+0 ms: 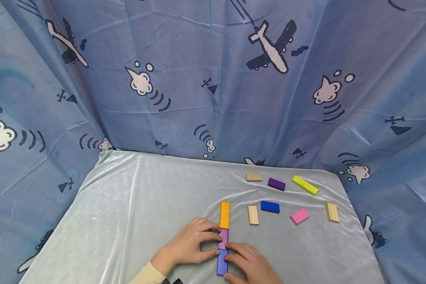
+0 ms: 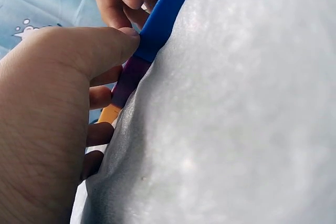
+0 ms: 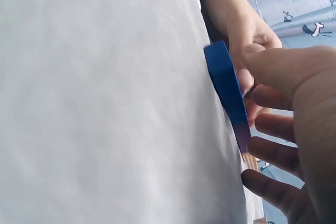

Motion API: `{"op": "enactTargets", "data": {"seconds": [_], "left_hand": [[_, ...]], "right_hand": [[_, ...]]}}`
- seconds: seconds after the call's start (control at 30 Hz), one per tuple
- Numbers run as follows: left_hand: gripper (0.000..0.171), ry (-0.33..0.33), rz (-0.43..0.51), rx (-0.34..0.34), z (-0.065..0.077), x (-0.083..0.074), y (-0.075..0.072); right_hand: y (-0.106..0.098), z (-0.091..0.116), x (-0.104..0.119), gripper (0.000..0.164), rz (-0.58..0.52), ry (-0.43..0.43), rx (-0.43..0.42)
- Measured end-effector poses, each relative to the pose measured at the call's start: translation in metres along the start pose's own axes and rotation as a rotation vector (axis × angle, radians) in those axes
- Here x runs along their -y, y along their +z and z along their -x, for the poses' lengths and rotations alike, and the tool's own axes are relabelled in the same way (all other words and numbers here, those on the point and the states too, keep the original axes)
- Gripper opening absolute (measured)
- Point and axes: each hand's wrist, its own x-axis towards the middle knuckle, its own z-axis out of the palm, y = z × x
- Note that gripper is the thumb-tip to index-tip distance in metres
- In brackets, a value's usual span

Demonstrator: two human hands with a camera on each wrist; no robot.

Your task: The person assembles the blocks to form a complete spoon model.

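Observation:
Three oblong blocks lie end to end in a line: an orange block (image 1: 225,215) at the far end, a purple block (image 1: 224,235) in the middle, a blue block (image 1: 222,265) nearest me. My left hand (image 1: 189,243) is at the left side of the line, its fingers loosely bent. In the left wrist view its thumb meets the side of the blue block (image 2: 157,30). Along the right side, my right hand (image 1: 253,263) has relaxed, spread fingers, with fingertips right at the purple and blue blocks.
Right of the line lie a plain wooden block (image 1: 253,215), a dark blue block (image 1: 270,206), a pink block (image 1: 299,216) and another wooden block (image 1: 332,212). Farther back are a wooden block (image 1: 253,177), a dark purple block (image 1: 276,184) and a yellow block (image 1: 305,185). A blue curtain (image 1: 184,79) hangs behind.

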Motion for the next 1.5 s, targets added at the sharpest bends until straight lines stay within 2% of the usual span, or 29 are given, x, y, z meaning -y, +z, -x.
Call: {"op": "enactTargets", "data": {"seconds": [0.23, 0.43, 0.6, 0.9, 1.17, 1.3, 1.5], "left_hand": [[0.028, -0.001, 0.014, -0.002, -0.001, 0.000, 0.000], [0.028, 0.001, 0.015, -0.009, -0.001, -0.001, -0.001], [0.028, 0.001, 0.004, -0.007, 0.000, -0.001, 0.000], [0.027, 0.027, -0.021, -0.022, -0.001, 0.000, -0.001], [0.028, 0.018, -0.009, -0.016, -0.001, 0.001, -0.001], [0.029, 0.003, 0.008, -0.010, 0.000, 0.001, 0.000], [0.028, 0.007, 0.009, -0.008, -0.001, 0.000, -0.001]], "right_hand": [[-0.011, -0.001, -0.005, 0.030, 0.032, -0.017, -0.069], [-0.024, -0.005, -0.007, 0.029, 0.049, 0.020, -0.083], [-0.037, -0.011, -0.009, 0.029, 0.092, 0.027, -0.165], [-0.059, -0.021, -0.020, 0.040, 0.144, 0.020, -0.284], [-0.078, -0.027, -0.035, 0.043, 0.145, 0.064, -0.315], [-0.084, -0.028, -0.045, 0.044, 0.181, 0.057, -0.325], [-0.090, -0.024, -0.066, 0.044, 0.185, 0.095, -0.330]]}}
